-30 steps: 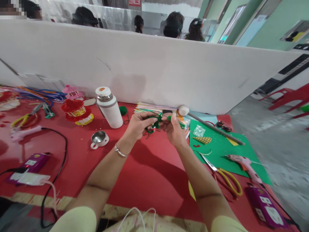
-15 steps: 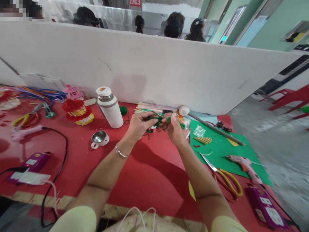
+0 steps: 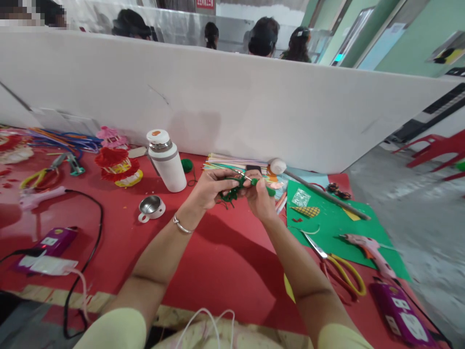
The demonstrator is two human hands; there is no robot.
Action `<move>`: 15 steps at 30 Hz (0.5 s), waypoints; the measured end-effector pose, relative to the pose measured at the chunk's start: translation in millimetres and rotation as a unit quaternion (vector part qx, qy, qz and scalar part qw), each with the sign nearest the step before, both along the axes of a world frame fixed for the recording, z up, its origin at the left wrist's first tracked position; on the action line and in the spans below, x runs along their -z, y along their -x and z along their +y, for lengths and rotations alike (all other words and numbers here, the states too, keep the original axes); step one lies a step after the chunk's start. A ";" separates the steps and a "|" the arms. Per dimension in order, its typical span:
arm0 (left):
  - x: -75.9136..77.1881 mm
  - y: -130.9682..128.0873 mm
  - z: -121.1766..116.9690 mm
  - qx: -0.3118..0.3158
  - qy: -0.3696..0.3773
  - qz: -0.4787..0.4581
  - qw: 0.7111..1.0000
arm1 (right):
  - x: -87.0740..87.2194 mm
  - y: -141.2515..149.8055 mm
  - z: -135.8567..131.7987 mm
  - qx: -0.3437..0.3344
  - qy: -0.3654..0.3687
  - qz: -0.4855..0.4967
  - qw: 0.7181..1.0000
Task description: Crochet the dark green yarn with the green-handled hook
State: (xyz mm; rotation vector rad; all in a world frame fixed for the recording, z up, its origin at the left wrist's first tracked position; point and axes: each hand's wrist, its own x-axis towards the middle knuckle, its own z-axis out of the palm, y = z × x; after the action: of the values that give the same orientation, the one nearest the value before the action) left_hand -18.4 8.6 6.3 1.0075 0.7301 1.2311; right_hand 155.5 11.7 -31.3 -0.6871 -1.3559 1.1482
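Green crochet work (image 3: 230,195) is pinched between the thumb and fingers of my left hand (image 3: 211,188), above the middle of the red table. My right hand (image 3: 262,196) is closed on a crochet hook (image 3: 271,192) with a green handle. The hook's thin metal shaft points left, at the crochet work, and its tip meets or passes into the stitches; exactly where, I cannot tell. A ball of dark green yarn (image 3: 187,166) lies behind my left hand, beside the white thermos (image 3: 167,162), with a strand trailing from it.
Left of my arms are a metal cup (image 3: 151,207), a red frilled craft piece (image 3: 115,165), pliers (image 3: 36,178) and a glue gun (image 3: 45,196). On the right lie scissors (image 3: 336,264), a green sheet (image 3: 348,228) and another glue gun (image 3: 374,252). A white partition (image 3: 225,97) stands behind.
The hook's metal shaft now shows between my hands, where it was hidden before. The crochet work has turned and hangs lower beneath my left fingers. My right hand has shifted slightly.
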 end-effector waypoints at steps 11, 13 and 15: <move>-2.0 11.1 1.5 0.062 -0.046 0.148 0.986 | -5.1 -28.6 23.4 -0.182 0.120 0.037 0.975; -2.4 12.3 1.5 0.051 -0.085 0.188 0.977 | -8.2 -32.8 20.5 -0.155 0.093 -0.003 0.983; -2.4 12.3 1.2 0.015 -0.141 0.226 0.964 | -12.8 -35.5 15.1 -0.117 0.049 -0.058 0.990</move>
State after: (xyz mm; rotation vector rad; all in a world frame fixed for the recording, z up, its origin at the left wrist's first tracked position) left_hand -30.7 9.8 8.7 1.5609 0.9005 1.1061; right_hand 190.9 26.8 -18.5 -0.6875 -1.5159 1.3862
